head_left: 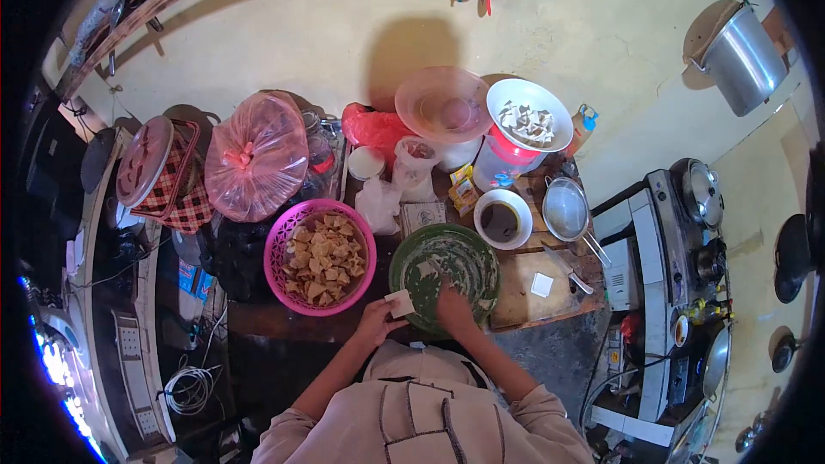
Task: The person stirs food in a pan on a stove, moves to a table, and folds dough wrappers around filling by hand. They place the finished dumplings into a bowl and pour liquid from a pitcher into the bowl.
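Observation:
Between the fingers of my left hand [375, 325] is a thin pale square wrapper [400, 303], held at the near left rim of a green bowl [490, 259]. My right hand [454, 309] reaches down into that bowl, fingers pointing inward and drawn together; what they hold, if anything, is hidden. Whitish paste is smeared over the bowl's inside. Left of it, a pink basket [273, 268] is full of light brown folded pieces [325, 262]. On the wooden cutting board [516, 305] at right lie a white square [541, 284] and a knife [569, 271].
Behind the green bowl stand a white bowl of dark liquid [499, 220], a sieve [566, 209] and plastic bags [378, 204]. A white bowl with pale pieces [529, 120] sits raised at the back. A stove [675, 232] is at right, a large pink bag [256, 159] at left.

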